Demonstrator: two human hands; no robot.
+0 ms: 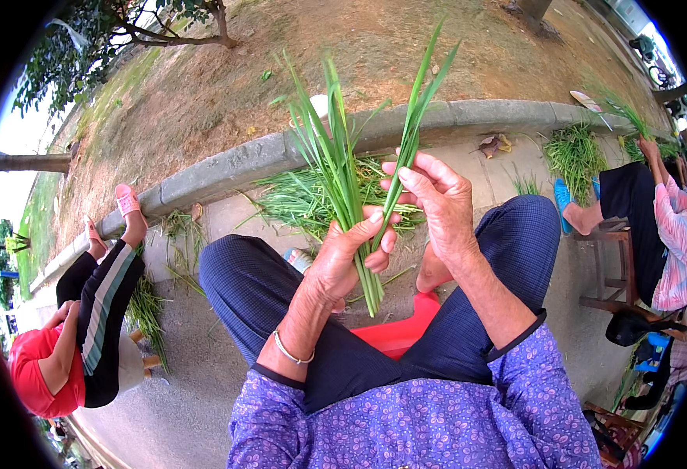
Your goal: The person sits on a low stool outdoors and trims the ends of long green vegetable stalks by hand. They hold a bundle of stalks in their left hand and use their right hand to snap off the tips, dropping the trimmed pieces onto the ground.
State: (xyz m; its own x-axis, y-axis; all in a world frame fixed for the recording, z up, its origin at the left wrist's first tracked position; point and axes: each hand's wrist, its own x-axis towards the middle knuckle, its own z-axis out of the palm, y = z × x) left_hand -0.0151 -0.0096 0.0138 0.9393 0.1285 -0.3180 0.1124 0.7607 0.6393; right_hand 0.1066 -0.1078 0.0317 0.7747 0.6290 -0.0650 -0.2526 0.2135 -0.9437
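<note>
My left hand (346,258) is closed round the lower stems of a bunch of long green grass-like stalks (343,182), whose blades fan out upward. My right hand (431,196) pinches a few separate stalks (412,135) between thumb and fingers, to the right of the bunch; their lower ends run down to my left hand's fingers. Below both hands, on the pavement between my knees and the kerb, lies a loose heap of the same green stalks (290,202). A bangle circles my left wrist.
A stone kerb (232,161) curves across in front, with bare earth beyond. A red plastic stool (396,334) is under me. A seated person in red (56,363) is at left, another in pink (677,246) at right, near another green heap (575,155). Dry leaves (491,145) lie by the kerb.
</note>
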